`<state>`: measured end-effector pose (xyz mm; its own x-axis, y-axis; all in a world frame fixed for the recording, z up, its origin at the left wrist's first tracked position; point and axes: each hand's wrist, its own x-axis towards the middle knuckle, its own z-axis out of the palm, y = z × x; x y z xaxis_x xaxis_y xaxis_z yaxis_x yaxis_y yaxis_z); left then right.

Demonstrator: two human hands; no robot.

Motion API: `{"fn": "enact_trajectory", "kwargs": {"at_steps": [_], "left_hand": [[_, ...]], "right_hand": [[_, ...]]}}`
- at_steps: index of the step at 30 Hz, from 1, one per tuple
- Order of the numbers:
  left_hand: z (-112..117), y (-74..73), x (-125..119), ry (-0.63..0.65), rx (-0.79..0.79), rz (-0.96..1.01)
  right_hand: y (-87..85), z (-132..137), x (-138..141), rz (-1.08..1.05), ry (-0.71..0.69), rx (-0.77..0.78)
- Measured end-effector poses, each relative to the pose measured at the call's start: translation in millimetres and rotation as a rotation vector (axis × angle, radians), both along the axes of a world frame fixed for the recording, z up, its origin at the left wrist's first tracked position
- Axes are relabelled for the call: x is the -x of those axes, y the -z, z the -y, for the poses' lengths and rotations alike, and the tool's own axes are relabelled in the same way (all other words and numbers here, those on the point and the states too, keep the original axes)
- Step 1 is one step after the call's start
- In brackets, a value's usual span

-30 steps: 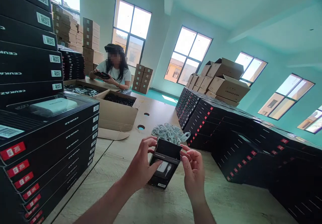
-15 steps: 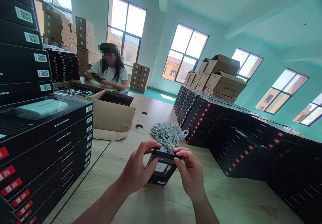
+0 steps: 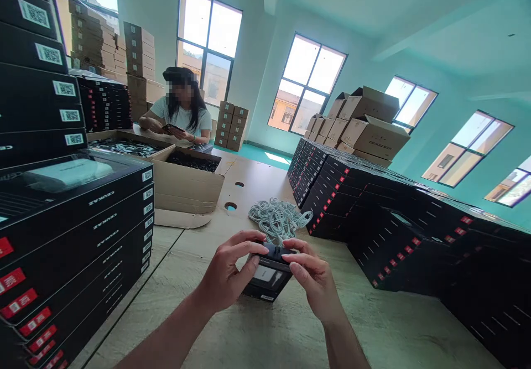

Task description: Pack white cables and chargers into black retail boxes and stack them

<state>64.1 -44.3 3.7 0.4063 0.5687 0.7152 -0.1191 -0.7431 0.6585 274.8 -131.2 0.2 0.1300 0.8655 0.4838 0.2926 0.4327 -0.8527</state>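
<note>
Both hands hold a small black product box [image 3: 265, 278] with a clear window just above the wooden table [image 3: 257, 330]. My left hand [image 3: 226, 275] grips its left side, thumb on the window and fingers curled over the top flap. My right hand [image 3: 313, 283] presses the flap down from the right with bent fingers. Just beyond the box lies a heap of coiled white cables [image 3: 277, 218].
Stacks of black boxes stand at left [image 3: 70, 236] and in long rows at right [image 3: 373, 214]. Open cardboard cartons [image 3: 186, 183] sit at mid-left. A person [image 3: 180, 117] sits at the far end, handling a box. Brown cartons [image 3: 369, 128] are piled behind.
The box's top flap, standing open a second ago, has been folded down shut under my fingers. The box sits slightly lower and flatter.
</note>
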Motion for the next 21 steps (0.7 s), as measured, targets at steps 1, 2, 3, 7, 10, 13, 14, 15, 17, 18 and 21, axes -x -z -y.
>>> {"fn": "enact_trajectory", "kwargs": {"at_steps": [1, 2, 3, 7, 10, 13, 14, 15, 17, 18, 21], "left_hand": [[-2.2, 3.3, 0.7, 0.025, 0.019, -0.013], [-4.8, 6.9, 0.8, 0.047, 0.038, -0.028], [-7.4, 10.4, 0.2, 0.059, 0.063, -0.039], [-16.8, 18.7, -6.2, 0.057, 0.235, 0.0], [-23.5, 16.7, -7.4, 0.032, 0.454, 0.115], [-31.2, 13.3, -2.6, 0.007, 0.64, 0.233], [-33.4, 12.7, -0.6, 0.015, 0.683, 0.264], [-35.0, 12.4, 1.2, 0.029, 0.722, 0.287], [-36.3, 12.3, 3.5, 0.069, 0.789, 0.314], [-36.1, 12.2, 4.0, 0.085, 0.816, 0.324], [-34.7, 11.3, 4.1, 0.109, 0.861, 0.346]], "right_hand": [[1.6, -0.8, -1.8, -0.001, -0.022, 0.019], [3.5, -2.1, -2.9, -0.013, -0.035, 0.029], [5.9, -3.8, -3.3, -0.038, -0.039, 0.039], [17.1, -12.2, 0.8, -0.212, -0.031, 0.084], [24.7, -15.6, 3.6, -0.258, -0.047, 0.138], [30.3, -15.6, 5.0, -0.244, -0.108, 0.259], [31.6, -15.2, 5.7, -0.245, -0.136, 0.295], [32.4, -14.9, 6.5, -0.25, -0.163, 0.321], [33.2, -14.2, 8.5, -0.266, -0.195, 0.338], [33.1, -14.0, 9.5, -0.275, -0.202, 0.335], [32.3, -14.3, 12.0, -0.297, -0.21, 0.316]]}}
